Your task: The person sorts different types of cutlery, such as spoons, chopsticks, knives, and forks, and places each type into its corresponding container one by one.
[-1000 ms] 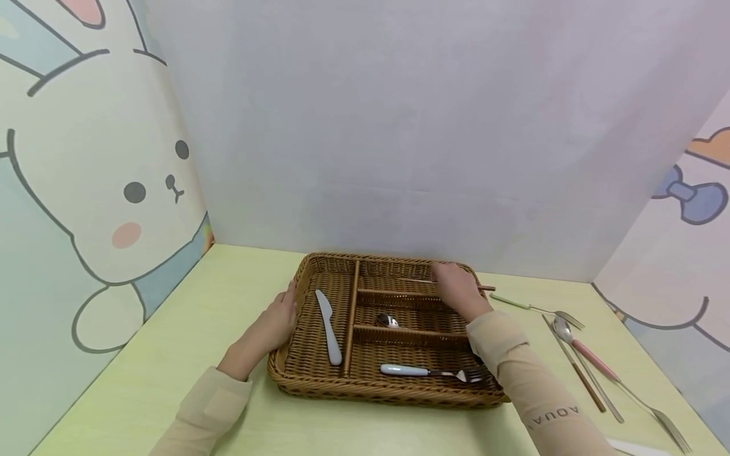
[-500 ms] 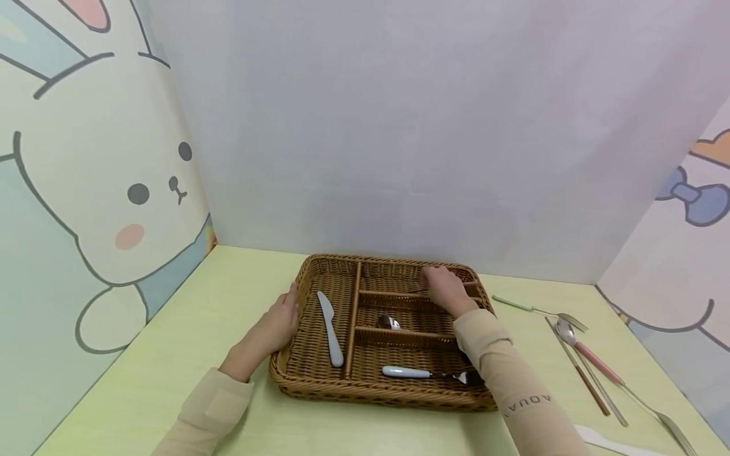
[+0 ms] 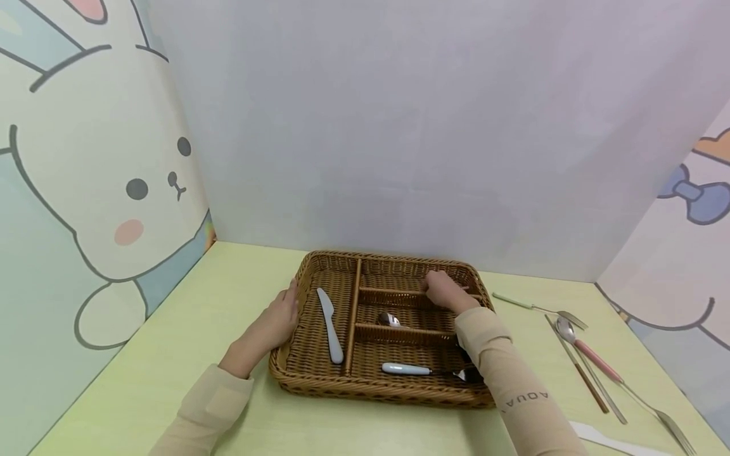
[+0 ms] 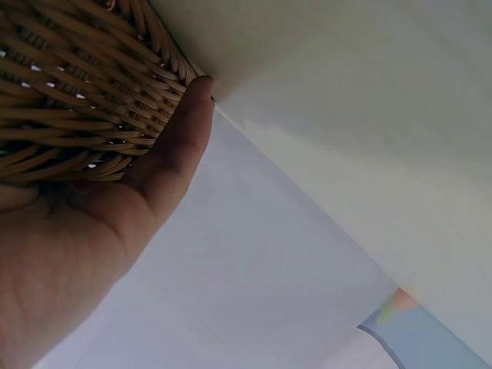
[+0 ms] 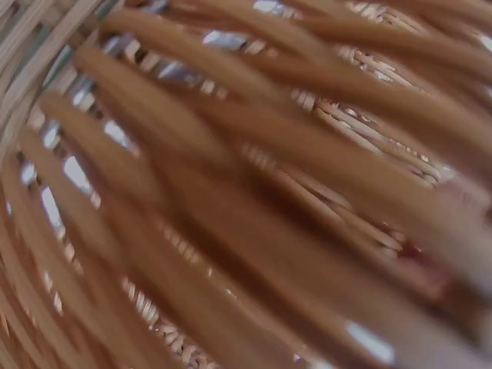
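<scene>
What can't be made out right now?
Head: fingertips of the right grip, and anything they hold, behind its own knuckles.
Head: tines of the pale-handled fork, partly behind the right sleeve.
Head: handle of the short spoon, largely behind a tray divider.
Head: an end of the white utensil, cut by the bottom edge.
Right wrist: whatever that grip touches, lost behind blurred wicker.

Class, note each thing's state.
Wicker tray: partly filled
Pale knife: in tray
Inner spoon: in tray, partly hidden
Blue-handled fork: in tray, partly hidden
Green-handled fork: loose on table
Pink-handled fork: likewise
Outer spoon: likewise
Stick: likewise
White utensil: loose, cropped
Left hand: touching tray
Right hand: in tray, grip hidden
</scene>
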Demonstrator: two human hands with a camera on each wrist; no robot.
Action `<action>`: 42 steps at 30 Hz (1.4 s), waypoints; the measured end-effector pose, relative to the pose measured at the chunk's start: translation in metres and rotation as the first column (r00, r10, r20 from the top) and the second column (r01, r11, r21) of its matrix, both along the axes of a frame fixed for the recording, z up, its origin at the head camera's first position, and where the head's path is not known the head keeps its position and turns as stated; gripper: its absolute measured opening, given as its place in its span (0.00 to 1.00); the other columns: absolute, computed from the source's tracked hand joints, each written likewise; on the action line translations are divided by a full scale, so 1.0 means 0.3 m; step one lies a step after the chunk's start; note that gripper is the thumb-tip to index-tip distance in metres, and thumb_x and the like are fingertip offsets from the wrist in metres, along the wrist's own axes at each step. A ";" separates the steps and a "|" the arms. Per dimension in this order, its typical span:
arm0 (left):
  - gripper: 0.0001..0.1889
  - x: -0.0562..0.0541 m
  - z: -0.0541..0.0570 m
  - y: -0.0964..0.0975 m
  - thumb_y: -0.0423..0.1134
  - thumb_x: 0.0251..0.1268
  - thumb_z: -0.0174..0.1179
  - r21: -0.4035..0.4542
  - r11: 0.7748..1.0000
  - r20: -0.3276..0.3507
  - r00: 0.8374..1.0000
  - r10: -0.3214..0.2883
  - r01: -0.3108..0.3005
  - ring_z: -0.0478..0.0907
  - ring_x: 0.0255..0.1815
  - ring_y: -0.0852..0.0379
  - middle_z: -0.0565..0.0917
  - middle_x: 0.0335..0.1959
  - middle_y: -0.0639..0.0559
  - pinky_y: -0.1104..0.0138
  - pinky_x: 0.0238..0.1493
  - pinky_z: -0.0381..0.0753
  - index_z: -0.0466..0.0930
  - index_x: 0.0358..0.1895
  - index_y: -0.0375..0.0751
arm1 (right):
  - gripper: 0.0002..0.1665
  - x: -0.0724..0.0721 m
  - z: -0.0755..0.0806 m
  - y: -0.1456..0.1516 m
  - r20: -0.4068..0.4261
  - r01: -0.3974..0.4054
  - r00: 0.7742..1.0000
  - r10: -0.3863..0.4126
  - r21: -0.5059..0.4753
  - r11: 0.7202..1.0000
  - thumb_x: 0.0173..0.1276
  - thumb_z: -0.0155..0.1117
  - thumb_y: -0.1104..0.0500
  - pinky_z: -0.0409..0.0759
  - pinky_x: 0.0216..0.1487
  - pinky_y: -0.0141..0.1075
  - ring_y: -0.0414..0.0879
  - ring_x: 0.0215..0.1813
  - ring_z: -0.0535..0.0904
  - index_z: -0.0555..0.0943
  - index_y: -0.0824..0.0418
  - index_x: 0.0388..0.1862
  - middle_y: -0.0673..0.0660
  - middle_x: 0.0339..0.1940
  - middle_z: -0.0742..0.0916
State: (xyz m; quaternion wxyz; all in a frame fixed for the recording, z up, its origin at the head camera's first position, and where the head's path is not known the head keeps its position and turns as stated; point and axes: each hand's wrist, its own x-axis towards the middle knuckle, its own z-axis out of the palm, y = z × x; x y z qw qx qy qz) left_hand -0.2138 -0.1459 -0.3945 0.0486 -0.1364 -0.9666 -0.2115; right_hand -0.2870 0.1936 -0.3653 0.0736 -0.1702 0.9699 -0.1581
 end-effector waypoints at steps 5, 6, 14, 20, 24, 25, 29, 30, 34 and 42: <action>0.27 -0.004 -0.001 -0.001 0.33 0.72 0.36 0.005 1.000 -0.005 1.000 -0.004 0.004 0.71 0.53 0.31 0.67 0.56 0.22 0.49 0.46 0.78 0.43 0.68 0.21 | 0.18 0.004 0.009 0.014 0.008 -0.009 1.000 0.009 -0.001 1.000 0.61 0.44 0.78 0.67 0.24 0.35 0.43 0.19 0.65 0.84 0.69 0.32 0.56 0.19 0.78; 0.27 -0.004 -0.002 -0.002 0.33 0.72 0.36 0.007 1.000 -0.006 1.000 -0.004 0.004 0.71 0.53 0.31 0.67 0.56 0.23 0.49 0.46 0.78 0.43 0.68 0.21 | 0.19 0.005 0.012 0.015 0.001 -0.007 1.000 0.007 0.009 1.000 0.61 0.44 0.78 0.73 0.27 0.36 0.46 0.23 0.72 0.84 0.69 0.35 0.59 0.25 0.82; 0.27 -0.008 -0.001 -0.003 0.33 0.72 0.35 0.006 1.000 0.012 1.000 -0.001 0.001 0.71 0.53 0.31 0.65 0.57 0.22 0.48 0.46 0.78 0.42 0.69 0.22 | 0.15 0.028 0.055 0.014 -0.095 0.065 0.994 -0.058 0.077 0.995 0.63 0.50 0.72 0.81 0.35 0.42 0.53 0.39 0.81 0.83 0.64 0.40 0.61 0.40 0.85; 0.27 -0.010 0.001 -0.004 0.33 0.72 0.35 0.010 1.000 0.013 1.000 -0.002 0.001 0.70 0.54 0.31 0.65 0.57 0.22 0.48 0.47 0.77 0.42 0.68 0.22 | 0.11 0.055 0.106 0.032 -0.192 0.107 0.978 -0.083 0.120 0.987 0.63 0.53 0.68 0.80 0.32 0.42 0.50 0.33 0.80 0.83 0.62 0.38 0.59 0.36 0.85; 0.27 -0.010 -0.003 -0.005 0.33 0.72 0.35 0.008 1.000 0.010 1.000 -0.002 0.002 0.70 0.55 0.30 0.65 0.57 0.22 0.48 0.47 0.77 0.43 0.68 0.21 | 0.14 0.072 0.135 0.059 -0.205 0.132 0.973 -0.108 0.106 0.986 0.61 0.49 0.70 0.79 0.29 0.41 0.50 0.31 0.80 0.83 0.63 0.37 0.61 0.36 0.85; 0.27 -0.010 -0.005 -0.006 0.33 0.72 0.35 0.007 1.000 0.009 1.000 -0.002 0.002 0.70 0.55 0.30 0.65 0.58 0.22 0.48 0.48 0.77 0.43 0.68 0.21 | 0.16 0.076 0.142 0.068 -0.205 0.140 0.972 -0.117 0.101 0.985 0.60 0.47 0.71 0.78 0.29 0.41 0.50 0.31 0.80 0.83 0.63 0.38 0.61 0.37 0.85; 0.27 -0.013 -0.007 -0.008 0.33 0.72 0.35 0.010 1.000 0.014 1.000 0.000 0.000 0.69 0.55 0.30 0.65 0.58 0.22 0.47 0.48 0.76 0.42 0.68 0.21 | 0.18 0.091 0.171 0.106 -0.195 0.166 0.970 -0.146 0.092 0.982 0.61 0.44 0.72 0.77 0.26 0.40 0.49 0.30 0.78 0.82 0.64 0.39 0.62 0.38 0.85; 0.27 -0.013 -0.007 -0.008 0.33 0.72 0.35 0.011 1.000 0.016 1.000 0.001 -0.001 0.69 0.55 0.31 0.65 0.58 0.22 0.47 0.48 0.77 0.42 0.68 0.21 | 0.18 0.095 0.177 0.117 -0.189 0.175 0.970 -0.156 0.090 0.980 0.61 0.43 0.72 0.74 0.24 0.38 0.48 0.28 0.76 0.82 0.64 0.37 0.62 0.36 0.85; 0.27 -0.014 -0.006 -0.009 0.33 0.72 0.36 0.013 1.000 0.017 1.000 0.003 -0.003 0.70 0.54 0.31 0.66 0.57 0.22 0.48 0.47 0.77 0.42 0.68 0.21 | 0.17 0.110 0.194 0.162 -0.178 0.202 0.966 -0.186 0.076 0.976 0.61 0.42 0.72 0.68 0.21 0.36 0.46 0.24 0.70 0.80 0.64 0.32 0.60 0.29 0.83; 0.27 -0.013 -0.003 -0.008 0.33 0.72 0.36 0.007 1.000 0.006 1.000 -0.007 0.007 0.71 0.53 0.30 0.66 0.56 0.21 0.47 0.46 0.77 0.42 0.68 0.21 | 0.16 0.151 0.188 0.268 -0.162 0.257 0.956 -0.243 0.069 0.964 0.61 0.45 0.69 0.73 0.21 0.39 0.51 0.26 0.77 0.81 0.69 0.39 0.68 0.36 0.83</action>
